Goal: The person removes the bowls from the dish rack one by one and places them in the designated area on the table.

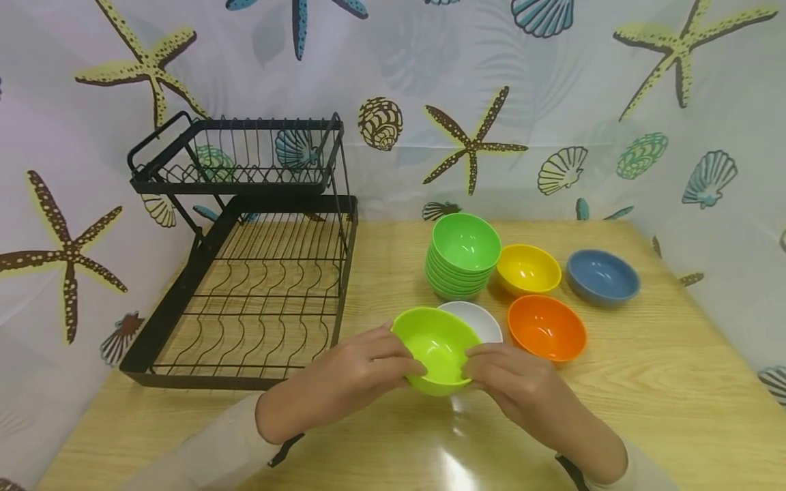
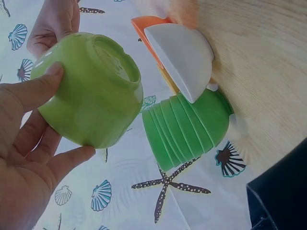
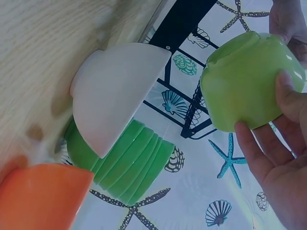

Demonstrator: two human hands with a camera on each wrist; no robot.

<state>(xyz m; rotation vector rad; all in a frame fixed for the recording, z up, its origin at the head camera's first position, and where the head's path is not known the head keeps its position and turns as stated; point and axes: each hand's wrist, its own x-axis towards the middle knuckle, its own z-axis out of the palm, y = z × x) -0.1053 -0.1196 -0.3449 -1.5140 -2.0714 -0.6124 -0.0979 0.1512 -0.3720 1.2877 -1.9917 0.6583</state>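
Observation:
Both hands hold a lime-green bowl (image 1: 437, 344) between them, tilted above the front of the table. My left hand (image 1: 359, 368) grips its left rim, and my right hand (image 1: 522, 382) grips the right rim. In the left wrist view, the left hand's thumb lies on the outer wall of the lime-green bowl (image 2: 91, 100), whose foot ring faces right. The right wrist view shows the right hand (image 3: 288, 139) with thumb and fingers on that bowl's side. Just behind it, partly hidden, sits a white bowl (image 1: 475, 319).
A stack of green bowls (image 1: 463, 256) stands behind the white bowl. To its right are a yellow bowl (image 1: 529, 268), an orange bowl (image 1: 546, 329) and a blue bowl (image 1: 602, 276). A black two-tier dish rack (image 1: 344, 273) occupies the left side, before a patterned cloth backdrop.

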